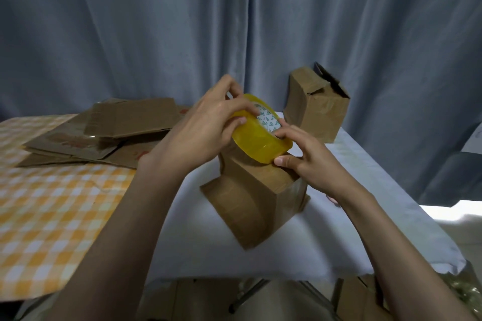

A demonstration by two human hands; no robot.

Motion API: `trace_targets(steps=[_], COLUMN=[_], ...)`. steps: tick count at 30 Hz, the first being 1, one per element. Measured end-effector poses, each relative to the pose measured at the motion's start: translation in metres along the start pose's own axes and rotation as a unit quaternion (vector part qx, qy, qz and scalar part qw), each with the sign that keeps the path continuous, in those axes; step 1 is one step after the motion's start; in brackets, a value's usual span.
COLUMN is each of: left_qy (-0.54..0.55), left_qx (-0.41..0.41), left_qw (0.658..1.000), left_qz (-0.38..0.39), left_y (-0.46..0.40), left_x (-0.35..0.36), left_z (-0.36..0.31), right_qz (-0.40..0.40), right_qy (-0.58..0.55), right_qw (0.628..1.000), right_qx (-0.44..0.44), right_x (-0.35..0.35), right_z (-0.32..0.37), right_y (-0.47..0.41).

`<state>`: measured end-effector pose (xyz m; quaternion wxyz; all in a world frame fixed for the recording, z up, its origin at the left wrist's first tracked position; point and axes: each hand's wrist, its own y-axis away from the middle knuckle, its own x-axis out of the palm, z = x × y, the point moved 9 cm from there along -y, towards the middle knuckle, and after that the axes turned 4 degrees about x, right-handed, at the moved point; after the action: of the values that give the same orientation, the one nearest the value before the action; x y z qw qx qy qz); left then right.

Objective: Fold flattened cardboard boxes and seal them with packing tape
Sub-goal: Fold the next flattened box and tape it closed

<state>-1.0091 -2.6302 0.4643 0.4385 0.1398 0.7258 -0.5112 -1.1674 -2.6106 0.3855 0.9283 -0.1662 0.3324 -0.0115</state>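
A folded brown cardboard box (254, 203) stands on the white tabletop (198, 242) in the middle of the view. Just above its top, both hands hold a yellow roll of packing tape (258, 139). My left hand (208, 133) grips the roll from the left, with fingers curled over its rim. My right hand (305, 161) pinches the roll's near right edge, thumb below and fingers on top. The roll is tilted, and its patterned core faces up and to the right.
A pile of flattened cardboard boxes (104, 133) lies at the back left on an orange checked cloth (52, 216). Another assembled box (317, 104) stands at the back right by the grey curtain (234, 21). More cardboard (362, 297) sits under the table.
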Motion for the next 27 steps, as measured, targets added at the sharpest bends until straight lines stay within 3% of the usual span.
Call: trace_targets(steps=[8, 17, 27], left_qy=[0.033, 0.053, 0.039], left_qx=[0.031, 0.023, 0.007], left_qw=[0.995, 0.99, 0.993], left_qz=[-0.088, -0.13, -0.111], left_y=[0.004, 0.007, 0.01], left_x=[-0.017, -0.022, -0.008], left_z=[0.002, 0.003, 0.003], right_qz=[0.01, 0.019, -0.001], right_qy=[0.019, 0.017, -0.006], right_qw=[1.0, 1.0, 1.0], right_qx=[-0.002, 0.002, 0.001], right_x=[0.0, 0.002, -0.003], right_z=[0.004, -0.001, -0.006], right_y=[-0.001, -0.002, -0.006])
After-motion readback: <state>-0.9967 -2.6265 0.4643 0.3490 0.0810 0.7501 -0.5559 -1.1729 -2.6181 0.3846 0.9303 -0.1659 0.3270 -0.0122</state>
